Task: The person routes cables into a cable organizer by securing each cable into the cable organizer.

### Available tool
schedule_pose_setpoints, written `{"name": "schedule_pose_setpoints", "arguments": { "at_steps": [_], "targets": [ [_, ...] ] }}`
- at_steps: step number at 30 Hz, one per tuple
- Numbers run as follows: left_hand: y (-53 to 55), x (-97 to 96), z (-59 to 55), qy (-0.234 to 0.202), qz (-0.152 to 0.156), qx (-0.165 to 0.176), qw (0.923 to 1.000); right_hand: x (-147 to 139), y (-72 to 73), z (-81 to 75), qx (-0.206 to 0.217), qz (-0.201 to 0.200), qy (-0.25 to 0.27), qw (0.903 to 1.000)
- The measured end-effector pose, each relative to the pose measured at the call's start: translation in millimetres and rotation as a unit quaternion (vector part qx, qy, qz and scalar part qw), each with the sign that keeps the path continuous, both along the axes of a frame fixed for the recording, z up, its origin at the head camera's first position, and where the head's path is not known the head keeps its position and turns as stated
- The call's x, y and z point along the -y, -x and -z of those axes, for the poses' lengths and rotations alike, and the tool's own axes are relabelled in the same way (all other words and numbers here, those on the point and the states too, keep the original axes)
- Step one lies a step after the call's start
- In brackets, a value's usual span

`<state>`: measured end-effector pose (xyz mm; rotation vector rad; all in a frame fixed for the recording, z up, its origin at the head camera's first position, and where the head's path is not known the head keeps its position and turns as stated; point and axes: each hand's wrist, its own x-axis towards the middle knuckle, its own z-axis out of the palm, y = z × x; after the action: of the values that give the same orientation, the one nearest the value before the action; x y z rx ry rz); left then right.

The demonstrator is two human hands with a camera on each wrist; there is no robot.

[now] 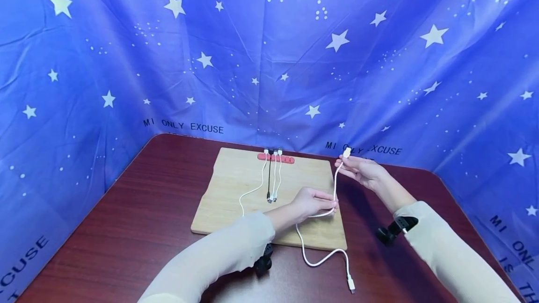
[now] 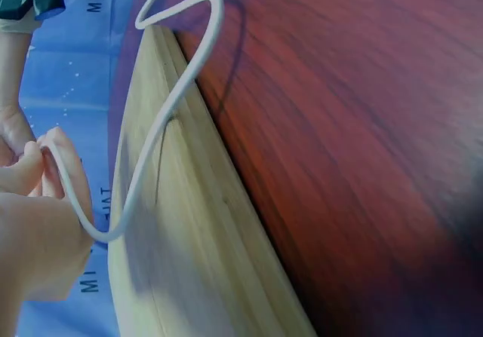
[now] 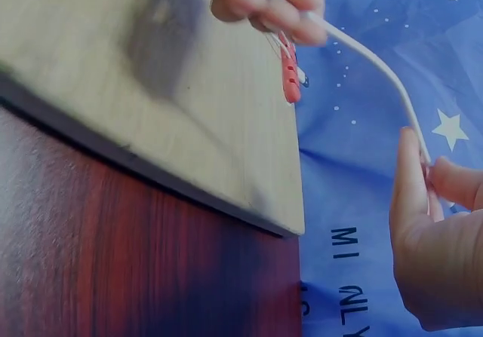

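A white USB charging cable (image 1: 335, 181) runs between both hands above the right part of a wooden board (image 1: 227, 176). My right hand (image 1: 365, 172) pinches it just below its white plug (image 1: 347, 152), raised beyond the board's right edge. Lower down, my left hand (image 1: 312, 201) pinches the same cable between thumb and fingers, as the left wrist view also shows. From there the cable loops down over the board's front edge, and its other connector (image 1: 351, 284) lies on the table. In the right wrist view the plug is mostly hidden by the right hand (image 3: 445, 239).
At the board's back edge sits a red cable holder (image 1: 288, 159) with several cables in its slots. Black and white cable ends (image 1: 271, 198) hang down onto the board. The dark red table (image 1: 126, 228) surrounds the board, with a blue star-patterned curtain (image 1: 261, 60) behind.
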<state>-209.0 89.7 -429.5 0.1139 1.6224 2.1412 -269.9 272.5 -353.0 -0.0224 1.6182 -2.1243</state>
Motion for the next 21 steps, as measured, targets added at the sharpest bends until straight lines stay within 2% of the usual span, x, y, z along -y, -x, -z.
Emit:
{"name": "schedule_pose_setpoints", "arguments": {
  "at_steps": [5,10,13,21],
  "targets": [
    [-4.6,8.2,-0.3,0.025,-0.035,-0.018,0.9989,14.0,8.1,-0.5,0.008,0.009,0.007,0.9999],
    [-8.8,12.2,-0.7,0.006,-0.072,-0.019,0.9972,28.9,18.7,-0.2,-0.006,0.005,-0.013,0.9999],
    [-9.7,15.0,-1.0,-0.007,-0.086,-0.014,0.9962,33.0,22.5,0.5,-0.012,0.005,-0.014,0.9998],
    [-13.7,22.9,2.4,0.004,-0.105,0.013,0.9944,37.0,24.6,2.3,-0.014,0.019,-0.024,0.9994]
  ]
}}
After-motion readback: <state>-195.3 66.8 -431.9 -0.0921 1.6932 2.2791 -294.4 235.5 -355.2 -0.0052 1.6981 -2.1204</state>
